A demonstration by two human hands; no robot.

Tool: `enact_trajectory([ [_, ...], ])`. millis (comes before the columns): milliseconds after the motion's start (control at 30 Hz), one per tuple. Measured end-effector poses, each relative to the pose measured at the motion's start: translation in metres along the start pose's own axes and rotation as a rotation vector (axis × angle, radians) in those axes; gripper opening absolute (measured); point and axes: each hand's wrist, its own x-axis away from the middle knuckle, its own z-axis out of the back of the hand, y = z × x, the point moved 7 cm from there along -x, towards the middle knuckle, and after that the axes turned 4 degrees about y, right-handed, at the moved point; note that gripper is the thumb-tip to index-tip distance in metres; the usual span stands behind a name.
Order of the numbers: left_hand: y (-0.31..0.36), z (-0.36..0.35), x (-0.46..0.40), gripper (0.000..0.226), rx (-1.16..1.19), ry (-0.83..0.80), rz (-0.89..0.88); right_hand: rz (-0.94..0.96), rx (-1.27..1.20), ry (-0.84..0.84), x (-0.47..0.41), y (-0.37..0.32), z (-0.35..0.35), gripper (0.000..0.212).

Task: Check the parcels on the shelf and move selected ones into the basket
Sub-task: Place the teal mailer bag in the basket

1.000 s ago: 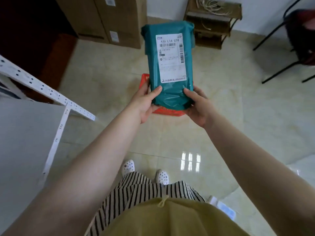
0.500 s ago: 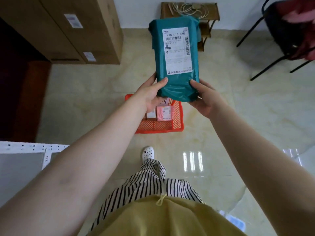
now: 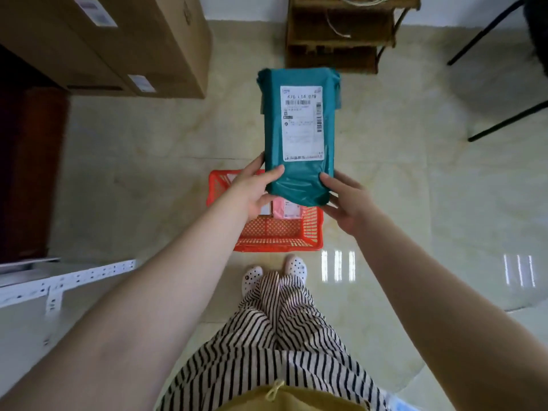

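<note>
Since the earlier frame the parcel (image 3: 299, 137) has sunk toward the basket (image 3: 278, 232). Left hand (image 3: 252, 191) and right hand (image 3: 347, 203) grip its near end, label up for reading, above the basket.

One teal parcel (image 3: 299, 137), one red basket (image 3: 278, 232), two cardboard boxes (image 3: 118, 40).

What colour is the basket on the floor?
The basket is bright orange-red, seen best in the head view, below the teal parcel.
</note>
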Motion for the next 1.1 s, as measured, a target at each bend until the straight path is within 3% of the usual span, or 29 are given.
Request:
enact_trajectory([
  [267,-0.125,0.045,-0.120,0.057,-0.122,0.242,0.169,-0.140,0.081,0.099,-0.142,0.117,0.036,0.059],
  [400,-0.201,0.067,-0.192,0.051,-0.241,0.316,0.163,-0.139,0.116,0.211,-0.221,0.192,0.062,0.057],
  [633,-0.308,0.102,-0.295,0.054,-0.250,0.336,0.234,-0.186,0.199,0.306,-0.334,0.295,0.086,0.059],
  [867,-0.368,0.112,-0.355,0.046,-0.231,0.314,0.234,-0.153,0.507,0.375,-0.399,0.327,0.104,0.057],
  [1100,-0.380,0.119,-0.380,0.043,-0.371,0.362,0.209,-0.101,0.857,0.388,-0.429,0.327,0.104,0.052],
])
